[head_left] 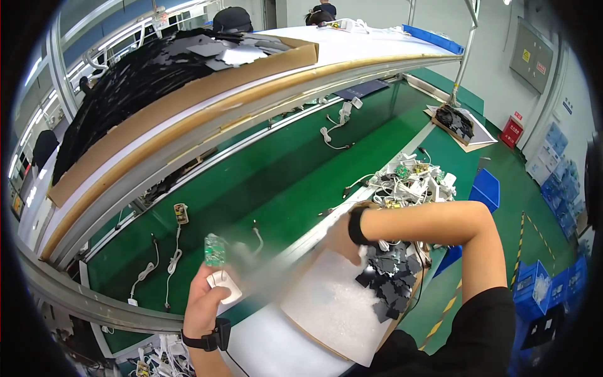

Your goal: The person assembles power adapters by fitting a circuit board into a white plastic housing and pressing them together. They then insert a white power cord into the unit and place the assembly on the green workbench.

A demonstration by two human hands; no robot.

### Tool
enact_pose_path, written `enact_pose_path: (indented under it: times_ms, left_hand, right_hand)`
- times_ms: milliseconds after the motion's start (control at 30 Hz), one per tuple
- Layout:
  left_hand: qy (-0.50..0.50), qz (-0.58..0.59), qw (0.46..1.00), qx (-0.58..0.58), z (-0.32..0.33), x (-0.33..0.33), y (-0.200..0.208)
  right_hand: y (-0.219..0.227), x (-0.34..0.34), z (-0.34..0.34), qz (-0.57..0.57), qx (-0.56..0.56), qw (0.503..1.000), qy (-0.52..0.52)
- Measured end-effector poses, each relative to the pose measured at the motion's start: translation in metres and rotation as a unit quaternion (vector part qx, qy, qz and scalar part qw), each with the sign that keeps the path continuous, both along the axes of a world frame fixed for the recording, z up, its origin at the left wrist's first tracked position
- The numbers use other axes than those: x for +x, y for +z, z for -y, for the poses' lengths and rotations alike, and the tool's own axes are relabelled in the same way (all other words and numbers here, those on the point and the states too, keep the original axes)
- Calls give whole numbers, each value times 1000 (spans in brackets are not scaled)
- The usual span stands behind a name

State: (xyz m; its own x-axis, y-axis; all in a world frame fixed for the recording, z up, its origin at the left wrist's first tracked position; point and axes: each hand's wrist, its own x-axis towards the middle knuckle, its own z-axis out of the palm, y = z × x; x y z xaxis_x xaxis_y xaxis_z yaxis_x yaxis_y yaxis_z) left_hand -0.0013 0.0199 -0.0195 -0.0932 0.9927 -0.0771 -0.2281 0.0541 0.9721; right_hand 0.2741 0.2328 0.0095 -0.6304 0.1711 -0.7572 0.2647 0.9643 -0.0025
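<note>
My left hand (202, 301) is closed on a white plastic casing (224, 288), its thumb lying across the front. A green circuit board (215, 250) sticks up just beyond my fingers; whether it is joined to the casing I cannot tell. My right hand (342, 237) is bent inward beside a cardboard tray with a white foam sheet (333, 298). Its fingers are smeared by motion, and what they hold, if anything, does not show. Close to that hand lies a heap of thin black pieces (391, 276).
A pile of white adapters with cables (411, 185) lies beyond my right forearm. Several cabled units rest on the green conveyor belt (270, 207). Above it, a shelf carries a cardboard tray of black sheets (157, 81). A blue bin (485, 188) stands at the right.
</note>
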Motion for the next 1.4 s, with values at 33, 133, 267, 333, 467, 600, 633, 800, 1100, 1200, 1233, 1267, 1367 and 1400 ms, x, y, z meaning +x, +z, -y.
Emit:
enact_pose_path:
  times_ms: [33, 133, 267, 333, 467, 600, 633, 800, 1100, 1200, 1233, 1267, 1367, 1400]
  left_hand:
    - [32, -33, 999, 14, -3, 2, 2]
    - [55, -22, 998, -11, -9, 12, 7]
    - [102, -55, 993, -1, -13, 26, -2]
    - [119, -73, 990, 9, -13, 28, -2]
    - [99, 37, 994, -21, -10, 15, 7]
    - [98, 10, 995, 20, -7, 8, -1]
    - [124, -15, 992, 30, -7, 10, 1]
    - [226, -26, 972, 57, -17, 34, 21]
    - [233, 39, 966, 101, 10, -2, 1]
    - [291, 39, 952, 84, 9, 3, 5]
    - [302, 29, 949, 90, 10, 6, 12]
    - [299, 44, 948, 96, 12, 11, 18]
    - [302, 68, 944, 112, 20, 0, 24]
    - [290, 3, 950, 116, 22, -11, 15]
  right_hand:
    - [-8, 7, 9, 20, -12, 1000, 9]
    - [-10, 23, 35, 25, -13, 1000, 13]
    - [-26, 38, 40, -36, 11, 999, 5]
    - [-32, 42, 37, -91, 8, 996, 8]
    - [-31, 38, 31, -118, -27, 992, 19]
    - [-35, 30, 21, -112, -75, 991, -4]
    - [-37, 27, 18, -113, -75, 991, -4]
    - [-15, -4, 17, -253, -173, 951, -40]
    - [96, -105, 75, -549, -285, 786, -33]
    - [83, -129, 86, -660, -211, 721, 9]
    - [78, -138, 89, -709, -170, 684, 21]
    - [71, -145, 94, -713, -179, 678, 32]
    - [59, -157, 103, -700, -218, 680, -4]
    - [57, -161, 105, -700, -224, 678, 5]
